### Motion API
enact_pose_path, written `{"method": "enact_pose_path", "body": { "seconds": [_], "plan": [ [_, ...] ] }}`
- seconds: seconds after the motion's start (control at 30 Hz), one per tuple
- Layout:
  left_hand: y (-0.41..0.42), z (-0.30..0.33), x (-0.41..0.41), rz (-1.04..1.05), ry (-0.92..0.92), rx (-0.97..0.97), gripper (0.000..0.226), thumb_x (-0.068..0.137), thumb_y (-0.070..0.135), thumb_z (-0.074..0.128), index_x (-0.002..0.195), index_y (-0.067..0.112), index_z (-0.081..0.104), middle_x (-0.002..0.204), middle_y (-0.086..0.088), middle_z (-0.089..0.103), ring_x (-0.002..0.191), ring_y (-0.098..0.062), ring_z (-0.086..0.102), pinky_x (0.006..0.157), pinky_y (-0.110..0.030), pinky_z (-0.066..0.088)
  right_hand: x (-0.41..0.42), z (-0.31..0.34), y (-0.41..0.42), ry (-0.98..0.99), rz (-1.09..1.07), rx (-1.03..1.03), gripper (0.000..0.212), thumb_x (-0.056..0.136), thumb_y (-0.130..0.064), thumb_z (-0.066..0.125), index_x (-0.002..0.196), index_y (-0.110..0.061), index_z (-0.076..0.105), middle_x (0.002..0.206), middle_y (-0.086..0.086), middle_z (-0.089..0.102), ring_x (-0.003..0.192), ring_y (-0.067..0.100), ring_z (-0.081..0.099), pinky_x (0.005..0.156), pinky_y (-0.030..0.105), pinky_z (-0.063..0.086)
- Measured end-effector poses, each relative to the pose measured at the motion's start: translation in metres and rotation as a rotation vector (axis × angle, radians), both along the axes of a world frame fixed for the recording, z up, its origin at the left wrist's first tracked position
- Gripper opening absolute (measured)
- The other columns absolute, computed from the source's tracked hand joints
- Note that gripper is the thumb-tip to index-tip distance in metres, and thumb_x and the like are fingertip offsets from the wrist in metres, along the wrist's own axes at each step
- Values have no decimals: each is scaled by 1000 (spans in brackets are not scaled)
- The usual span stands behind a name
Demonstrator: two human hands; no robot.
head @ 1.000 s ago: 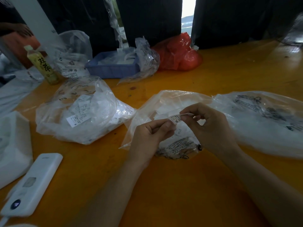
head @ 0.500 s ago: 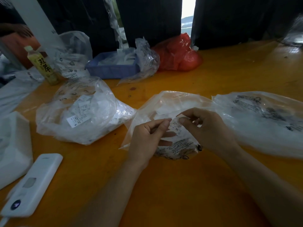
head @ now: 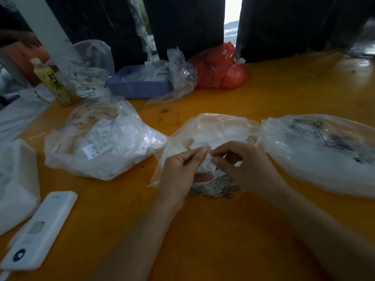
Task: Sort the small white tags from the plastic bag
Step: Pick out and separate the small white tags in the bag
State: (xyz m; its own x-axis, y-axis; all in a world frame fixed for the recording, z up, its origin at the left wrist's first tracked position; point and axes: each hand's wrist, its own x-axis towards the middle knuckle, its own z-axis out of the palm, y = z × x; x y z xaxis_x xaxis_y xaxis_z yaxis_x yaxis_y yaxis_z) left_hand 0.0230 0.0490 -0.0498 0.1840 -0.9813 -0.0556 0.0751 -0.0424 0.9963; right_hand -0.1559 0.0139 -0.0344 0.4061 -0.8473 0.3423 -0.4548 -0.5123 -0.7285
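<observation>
A small white printed tag (head: 207,165) hangs between my two hands over a clear plastic bag (head: 215,128) in the middle of the orange table. My left hand (head: 181,173) pinches the tag's top with thumb and forefinger. My right hand (head: 246,167) pinches the same top edge from the right, fingers curled. A second clear bag (head: 95,138) holding several white tags lies to the left. A third clear bag (head: 324,151) with black print lies to the right.
A white device (head: 40,228) lies at the front left beside a white block (head: 16,179). At the back stand a drink bottle (head: 53,82), a blue tray (head: 140,86) with plastic wraps and a red bag (head: 221,67). The table edge (head: 284,82) meets dark curtains.
The tag has turned from lying flat between my fingertips to hanging downward. Both hands have dropped slightly toward the middle bag and drawn closer together.
</observation>
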Motion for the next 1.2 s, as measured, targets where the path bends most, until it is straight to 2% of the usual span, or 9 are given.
{"method": "enact_pose_path", "body": {
  "seconds": [0.23, 0.4, 0.5, 0.57, 0.63, 0.73, 0.87, 1.03, 1.2],
  "plan": [
    [-1, 0, 3, -6, -38, -123, 31, 91, 13, 81, 117, 28, 76, 108, 11, 81, 87, -11, 78, 64, -22, 60, -6, 4, -1, -157, -185, -53, 16, 92, -22, 73, 101, -32, 66, 85, -20, 66, 83, 0, 63, 72, 9, 48],
    [1, 21, 26, 306, -571, -478, 36, 95, 7, 74, 128, 22, 71, 123, 13, 75, 89, -6, 76, 67, -14, 59, -20, 24, -6, -197, -356, -137, 12, 95, -22, 69, 101, -31, 64, 82, -23, 61, 75, -3, 62, 64, 9, 49],
    [0, 39, 79, 728, -987, -675, 21, 99, 0, 65, 119, 4, 72, 131, -4, 65, 108, -1, 62, 82, -4, 51, -58, 37, -24, 146, -582, -224, 3, 101, -28, 60, 102, -26, 61, 75, -20, 55, 64, -3, 52, 68, 29, 52],
    [4, 46, 117, 935, -1019, -511, 23, 100, 2, 60, 120, 4, 72, 132, -13, 65, 107, 3, 58, 85, -11, 52, -90, 35, -43, 505, -713, -111, 23, 102, -21, 53, 82, -12, 56, 69, -1, 56, 58, 15, 52, 62, 35, 50],
    [9, 41, 148, 1004, -1052, -264, 27, 100, 2, 59, 124, 3, 71, 133, -21, 66, 116, -14, 63, 94, -33, 56, -112, 30, -56, 756, -762, 88, 35, 100, -13, 53, 65, -9, 56, 65, 10, 57, 56, 24, 54, 53, 29, 42],
    [11, 35, 163, 930, -1138, -9, 28, 101, 3, 60, 127, 2, 71, 126, -26, 70, 116, -43, 65, 96, -53, 53, -120, 24, -61, 1011, -667, 195, 26, 100, -27, 59, 81, -12, 70, 90, 11, 68, 75, 27, 64, 67, 32, 54],
    [5, 31, 152, 847, -1142, 1, 29, 104, 5, 54, 126, 4, 73, 120, -25, 74, 113, -44, 66, 95, -51, 53, -112, 18, -60, 1002, -560, 269, 26, 97, -38, 64, 103, -14, 72, 105, 10, 71, 90, 28, 66, 84, 42, 58],
    [-1, 27, 147, 779, -1128, -42, 33, 104, 4, 47, 125, 8, 73, 119, -16, 77, 123, -42, 59, 103, -52, 46, -107, 15, -61, 951, -614, 252, 24, 100, -24, 56, 79, -17, 66, 79, 6, 66, 71, 26, 63, 71, 41, 59],
    [0, 30, 144, 909, -1154, -15, 39, 103, 8, 46, 133, 13, 70, 127, -22, 70, 133, -42, 46, 104, -53, 36, -105, 24, -56, 783, -726, 57, 33, 100, -12, 50, 68, -6, 56, 64, 11, 51, 56, 24, 49, 53, 32, 41]
  ]
}}
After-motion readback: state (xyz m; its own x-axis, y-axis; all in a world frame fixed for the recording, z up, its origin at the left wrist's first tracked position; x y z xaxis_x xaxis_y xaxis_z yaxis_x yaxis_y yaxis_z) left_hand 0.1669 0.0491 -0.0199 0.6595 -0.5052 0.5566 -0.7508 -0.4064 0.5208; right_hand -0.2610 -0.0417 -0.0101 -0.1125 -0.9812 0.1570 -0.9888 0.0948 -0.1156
